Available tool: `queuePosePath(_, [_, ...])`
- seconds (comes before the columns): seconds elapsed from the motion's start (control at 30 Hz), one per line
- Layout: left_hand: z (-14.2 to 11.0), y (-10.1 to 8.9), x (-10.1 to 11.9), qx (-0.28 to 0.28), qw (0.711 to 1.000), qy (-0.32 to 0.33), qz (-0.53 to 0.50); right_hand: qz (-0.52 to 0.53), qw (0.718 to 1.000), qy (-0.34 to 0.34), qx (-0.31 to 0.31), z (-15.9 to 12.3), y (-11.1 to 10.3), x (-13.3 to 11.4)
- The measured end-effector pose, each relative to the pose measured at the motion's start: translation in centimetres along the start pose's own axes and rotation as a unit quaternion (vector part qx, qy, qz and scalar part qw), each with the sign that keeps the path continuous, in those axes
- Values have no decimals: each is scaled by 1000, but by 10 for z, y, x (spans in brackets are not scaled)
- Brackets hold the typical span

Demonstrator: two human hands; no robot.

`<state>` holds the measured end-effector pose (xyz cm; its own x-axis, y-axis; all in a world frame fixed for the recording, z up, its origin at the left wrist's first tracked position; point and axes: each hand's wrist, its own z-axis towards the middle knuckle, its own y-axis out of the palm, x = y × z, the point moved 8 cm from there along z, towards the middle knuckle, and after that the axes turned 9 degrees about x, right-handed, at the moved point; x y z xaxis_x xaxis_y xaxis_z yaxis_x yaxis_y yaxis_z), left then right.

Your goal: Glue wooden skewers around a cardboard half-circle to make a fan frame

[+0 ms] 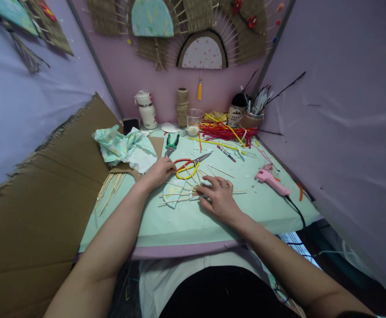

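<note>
Thin wooden sticks (176, 194) fan out on the table from a small brown cardboard piece (197, 192). My right hand (221, 198) lies over that hub, fingers spread, its fingertips touching the cardboard and stick ends. Under the sticks on the left is a patterned cloth-covered piece (173, 199). Scissors (189, 168) with red and yellow handles lie just behind the fan, blades pointing right. My left hand (161, 172) has curled fingers at the red handle, covering its left end; the fingertips are partly hidden.
Pruning shears (172, 143) and crumpled cloth (126, 145) lie behind my left hand, with more sticks (111, 190) to the left. A pink glue gun (272, 181) sits at right, its cable over the edge. Pipe cleaners (224, 132), a twine spool (182, 108) and a bottle (146, 110) stand behind.
</note>
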<state>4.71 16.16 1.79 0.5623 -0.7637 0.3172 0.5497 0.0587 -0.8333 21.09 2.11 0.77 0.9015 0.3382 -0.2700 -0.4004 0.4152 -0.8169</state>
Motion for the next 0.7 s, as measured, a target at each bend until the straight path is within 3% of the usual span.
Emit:
queuePosePath(0.23, [0,2,-2,-4,1000,-6,8,5,1000,1,7,-1,-1,0])
queuePosePath(0.5, [-1,-4,0,16,1000,-6,-4,17,998,12,65,-2,-11,3])
queuePosePath(0.6, [-1,-9,12,31,999,25,-21,16,999,12,49,-2,-8,2])
queuePosePath(0.7, [-2,-6,29,0,997,68,-23,16,999,8,35,-1,-6,1])
